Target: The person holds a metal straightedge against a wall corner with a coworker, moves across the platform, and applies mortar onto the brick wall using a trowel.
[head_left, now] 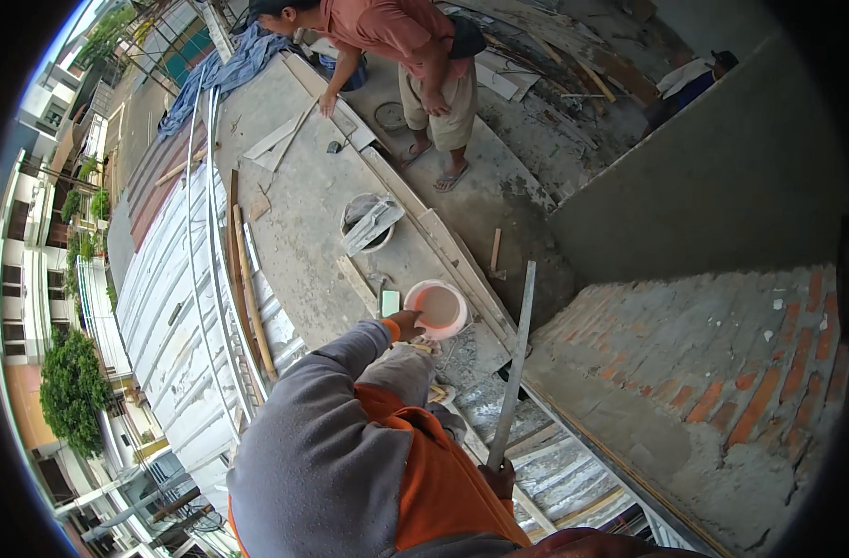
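Observation:
My left hand point(407, 325), at the end of a grey sleeve with an orange cuff, is at the near left rim of a pale pink bucket point(461, 314). Its fingers appear bent over the rim. Cloudy, greyish-beige liquid fills part of the bucket. Lower right, my right hand point(501, 478) grips the bottom end of a long, flat metal straightedge point(516, 372), which points up and away beside the wall edge. Just left of the bucket lie a pale green block point(390, 303) and a thin-handled tool point(381, 284), whose kind is unclear.
Farther off stands a bucket point(384, 244) with grey-coated boards across it. A co-worker in a salmon shirt point(378, 28) leans over planks point(350, 126). A plastered wall point(703, 177) and partly bare brickwork point(722, 372) rise on the right. Corrugated roofing point(183, 298) and poles point(248, 288) lie left.

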`<state>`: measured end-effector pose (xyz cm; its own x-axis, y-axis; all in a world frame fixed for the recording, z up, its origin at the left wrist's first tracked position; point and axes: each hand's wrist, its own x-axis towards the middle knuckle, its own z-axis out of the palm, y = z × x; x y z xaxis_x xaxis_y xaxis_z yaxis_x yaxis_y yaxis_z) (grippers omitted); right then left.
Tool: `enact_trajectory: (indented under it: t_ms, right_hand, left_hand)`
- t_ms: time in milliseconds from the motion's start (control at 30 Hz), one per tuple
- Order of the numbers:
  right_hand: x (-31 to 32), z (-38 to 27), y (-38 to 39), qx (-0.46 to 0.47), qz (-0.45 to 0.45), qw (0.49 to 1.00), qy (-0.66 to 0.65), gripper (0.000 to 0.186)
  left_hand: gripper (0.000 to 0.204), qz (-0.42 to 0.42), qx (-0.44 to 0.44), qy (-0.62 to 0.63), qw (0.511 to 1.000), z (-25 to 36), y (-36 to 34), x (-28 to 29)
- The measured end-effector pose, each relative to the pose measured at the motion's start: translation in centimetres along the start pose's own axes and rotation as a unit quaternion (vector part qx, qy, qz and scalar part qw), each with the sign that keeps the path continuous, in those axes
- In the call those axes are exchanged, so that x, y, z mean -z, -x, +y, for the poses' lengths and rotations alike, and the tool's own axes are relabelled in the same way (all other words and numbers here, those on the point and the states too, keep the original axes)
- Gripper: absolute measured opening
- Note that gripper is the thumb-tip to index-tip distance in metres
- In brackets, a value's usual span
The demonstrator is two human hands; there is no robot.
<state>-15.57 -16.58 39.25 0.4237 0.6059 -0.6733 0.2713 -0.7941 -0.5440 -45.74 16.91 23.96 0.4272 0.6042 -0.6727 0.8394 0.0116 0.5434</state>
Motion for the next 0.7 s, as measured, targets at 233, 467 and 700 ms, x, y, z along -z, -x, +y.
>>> enact_trajectory:
  t_ms: [233,467,700]
  right_hand:
    - [0.7,-0.2,2.1,-0.002,0.026,0.999,0.046,0.056]
    - [0.3,2.0,3.1,-0.017,0.043,0.998,0.051,0.059]
    - [0.3,2.8,3.8,-0.016,0.043,0.998,0.05,0.06]
  left_hand:
    - [0.069,-0.033,-0.089,-0.085,0.992,3.5,1.5,0.6]
    - [0.072,-0.082,-0.075,-0.132,0.985,3.6,1.4,2.9]
    - [0.072,-0.093,-0.142,-0.169,0.971,8.0,1.9,1.3]
